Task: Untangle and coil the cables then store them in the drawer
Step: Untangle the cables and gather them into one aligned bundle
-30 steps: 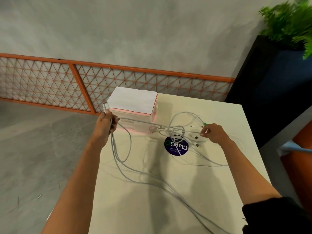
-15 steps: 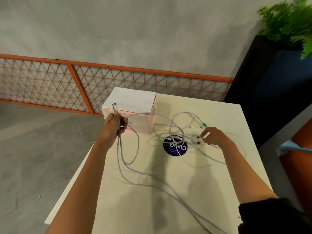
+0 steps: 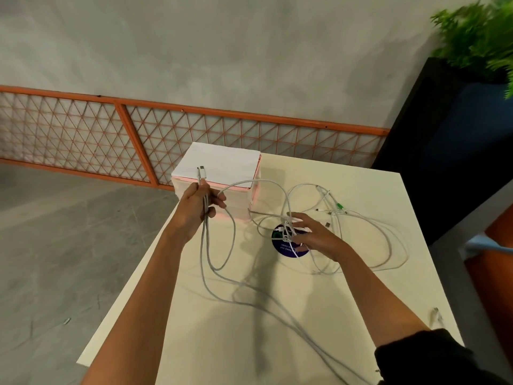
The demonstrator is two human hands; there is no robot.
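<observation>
the pale table (image 3: 361,301) fills the lower frame. at its far left corner stands the white and pink drawer box (image 3: 222,168). the cables (image 3: 337,211) lie on the table just right of the box, in loose white loops. the left hand (image 3: 200,207), raised in front of the box, is clenched round a grey cable (image 3: 204,245), whose strands hang to the table and trail toward the near edge. the right hand (image 3: 313,234) reaches over a round dark sticker (image 3: 291,250), fingers at the knot (image 3: 287,232) of white cables; i cannot tell if it pinches it. the grey cable's plug (image 3: 201,172) sticks up above the left fist.
</observation>
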